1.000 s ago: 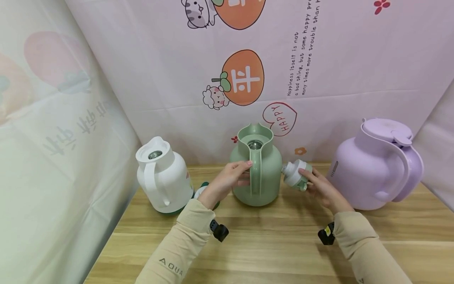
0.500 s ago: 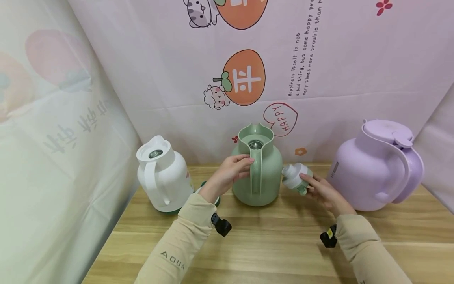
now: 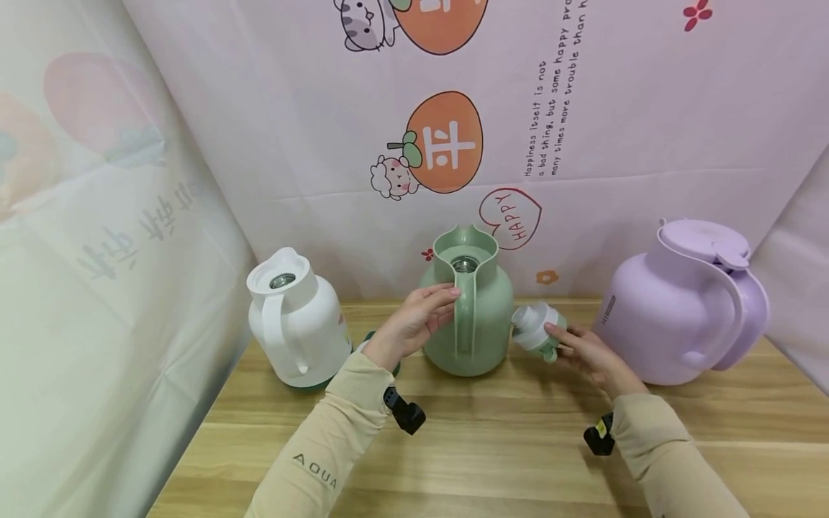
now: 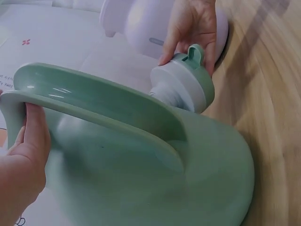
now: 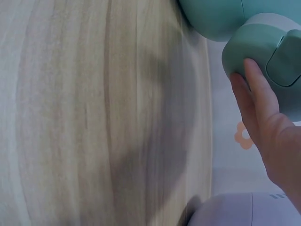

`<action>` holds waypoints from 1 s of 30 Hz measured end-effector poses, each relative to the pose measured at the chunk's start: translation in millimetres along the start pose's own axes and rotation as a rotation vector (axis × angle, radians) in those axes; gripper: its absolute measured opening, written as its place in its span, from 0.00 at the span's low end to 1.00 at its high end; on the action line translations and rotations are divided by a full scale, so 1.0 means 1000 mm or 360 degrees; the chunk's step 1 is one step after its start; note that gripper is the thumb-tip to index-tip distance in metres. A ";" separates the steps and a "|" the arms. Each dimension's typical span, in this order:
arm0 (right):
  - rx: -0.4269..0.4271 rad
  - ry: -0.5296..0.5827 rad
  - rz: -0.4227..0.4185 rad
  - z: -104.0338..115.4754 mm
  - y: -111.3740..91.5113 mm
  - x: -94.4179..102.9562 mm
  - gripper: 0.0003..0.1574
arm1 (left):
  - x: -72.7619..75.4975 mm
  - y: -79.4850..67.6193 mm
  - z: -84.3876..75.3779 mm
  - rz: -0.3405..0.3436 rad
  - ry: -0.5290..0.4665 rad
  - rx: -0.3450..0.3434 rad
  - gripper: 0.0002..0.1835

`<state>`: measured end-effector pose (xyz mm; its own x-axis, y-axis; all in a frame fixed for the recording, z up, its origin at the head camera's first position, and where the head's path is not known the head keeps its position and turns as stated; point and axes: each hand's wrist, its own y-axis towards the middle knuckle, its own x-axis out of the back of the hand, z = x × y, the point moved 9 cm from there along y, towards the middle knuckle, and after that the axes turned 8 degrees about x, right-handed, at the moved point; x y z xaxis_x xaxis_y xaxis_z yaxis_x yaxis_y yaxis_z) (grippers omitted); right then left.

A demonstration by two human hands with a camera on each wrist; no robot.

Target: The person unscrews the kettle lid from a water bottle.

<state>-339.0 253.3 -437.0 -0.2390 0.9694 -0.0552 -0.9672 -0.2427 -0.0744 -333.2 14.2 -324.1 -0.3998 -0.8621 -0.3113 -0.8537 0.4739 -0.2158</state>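
A green thermos jug (image 3: pixel 486 316) stands upright mid-table, its top open and the metallic liner mouth showing. My left hand (image 3: pixel 419 324) grips the upper part of its handle (image 4: pixel 108 120) from the left side. To the right of the jug, my right hand (image 3: pixel 594 356) holds a green-and-white stopper (image 3: pixel 537 327) between thumb and fingers. The stopper is tilted, its white threaded neck (image 4: pixel 164 95) facing the jug and its green cap (image 5: pixel 254 54) with a small loop facing away. In the right wrist view, two fingers lie along the green cap.
A white thermos jug (image 3: pixel 304 324) without a lid stands at the left, a green-rimmed piece (image 3: pixel 396 368) partly hidden behind the left wrist. At the right stands a lidded lilac jug (image 3: pixel 673 316). A printed cloth (image 3: pixel 311 129) hangs behind the wooden table (image 3: pixel 492 446).
The stopper in my right hand has tipped slightly, its neck turning more toward the camera. My left hand has shifted slightly upward at the handle. The jugs stay in place.
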 end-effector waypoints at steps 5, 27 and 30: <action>-0.0046 0.0054 -0.0006 -0.005 -0.001 0.000 0.56 | 0.001 0.001 -0.002 -0.0021 0.0013 0.0011 0.29; 0.0030 0.0060 -0.0054 -0.008 0.013 -0.017 0.50 | 0.021 0.005 -0.012 -0.0040 0.0108 -0.0143 0.28; 0.0063 0.0077 -0.0071 -0.007 0.017 -0.022 0.49 | 0.025 0.006 -0.015 -0.0031 0.0096 -0.0158 0.28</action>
<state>-350.0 227.3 -443.8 -0.1923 0.9762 -0.1007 -0.9796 -0.1970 -0.0386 -353.7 -7.1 -319.9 -0.3997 -0.8815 -0.2512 -0.8891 0.4395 -0.1276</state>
